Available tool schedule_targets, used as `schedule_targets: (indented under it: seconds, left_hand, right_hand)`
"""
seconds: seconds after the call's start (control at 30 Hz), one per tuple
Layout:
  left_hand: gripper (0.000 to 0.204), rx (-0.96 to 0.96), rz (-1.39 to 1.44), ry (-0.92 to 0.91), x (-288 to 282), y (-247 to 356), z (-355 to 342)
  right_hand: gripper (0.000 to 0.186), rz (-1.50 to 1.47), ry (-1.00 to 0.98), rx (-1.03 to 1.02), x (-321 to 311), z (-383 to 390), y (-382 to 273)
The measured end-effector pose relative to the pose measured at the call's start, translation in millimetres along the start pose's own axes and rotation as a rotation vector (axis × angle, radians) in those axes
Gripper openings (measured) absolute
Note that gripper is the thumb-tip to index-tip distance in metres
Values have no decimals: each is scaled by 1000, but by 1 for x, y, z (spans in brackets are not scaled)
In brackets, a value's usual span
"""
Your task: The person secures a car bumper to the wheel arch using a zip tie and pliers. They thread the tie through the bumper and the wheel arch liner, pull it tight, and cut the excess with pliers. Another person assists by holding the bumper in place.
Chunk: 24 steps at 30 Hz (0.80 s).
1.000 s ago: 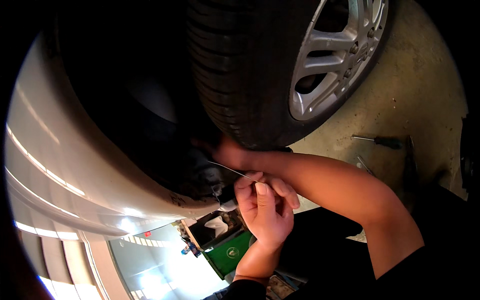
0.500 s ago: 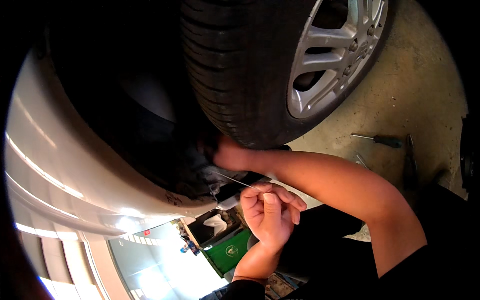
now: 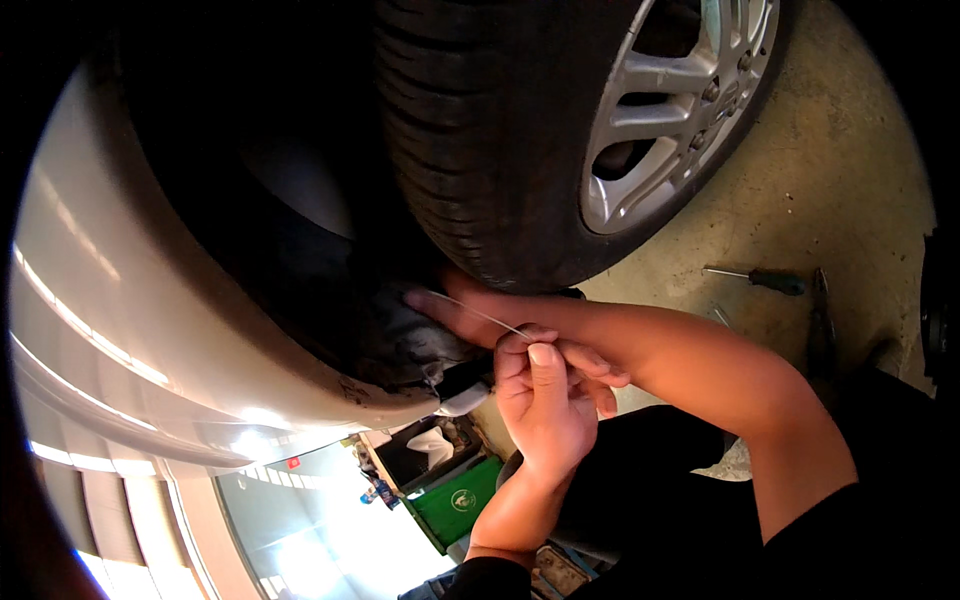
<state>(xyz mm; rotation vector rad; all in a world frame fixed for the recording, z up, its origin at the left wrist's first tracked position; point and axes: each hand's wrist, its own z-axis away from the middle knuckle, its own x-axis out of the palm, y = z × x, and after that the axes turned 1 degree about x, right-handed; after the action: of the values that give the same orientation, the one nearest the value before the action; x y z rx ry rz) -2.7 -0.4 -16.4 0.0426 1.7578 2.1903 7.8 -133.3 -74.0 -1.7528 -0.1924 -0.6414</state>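
My left hand (image 3: 548, 395) pinches a thin pale wire (image 3: 482, 312) between thumb and index finger, its other fingers curled. The wire runs up-left into the wheel well, across my right hand (image 3: 450, 308), which reaches in below the black tyre (image 3: 470, 150); its thumb shows beside a dark liner piece (image 3: 395, 325) and its other fingers are hidden in shadow. The silver bumper (image 3: 190, 370) curves along the left, with the dark wheel well above it and the alloy wheel (image 3: 660, 120) at upper right.
On the concrete floor (image 3: 840, 170) to the right lie a screwdriver (image 3: 775, 283), a dark tool (image 3: 822, 325) and a small metal tool (image 3: 722, 316). Below the bumper are a green bin (image 3: 455, 510) and a black tray (image 3: 430, 450) holding a white item.
My left hand has moved slightly right, and up since half a second ago, with the wire. My right hand has shifted, so its thumb now shows more clearly in the wheel well.
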Motion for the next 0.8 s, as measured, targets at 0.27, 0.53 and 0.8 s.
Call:
schedule_targets:
  seconds: [0.27,0.53,0.8]
  left_hand:
    - [21,26,35,22,-1,-13,-5]
    - [18,51,12,-21,7,-20,4]
    - [17,79,6,-9,8,-25,5]
  right_hand:
    - [35,-324,-337,316,-89,91,41]
    - [29,-280,-723,505,-107,83,29]
    - [19,-754,-748,687,-106,82,25]
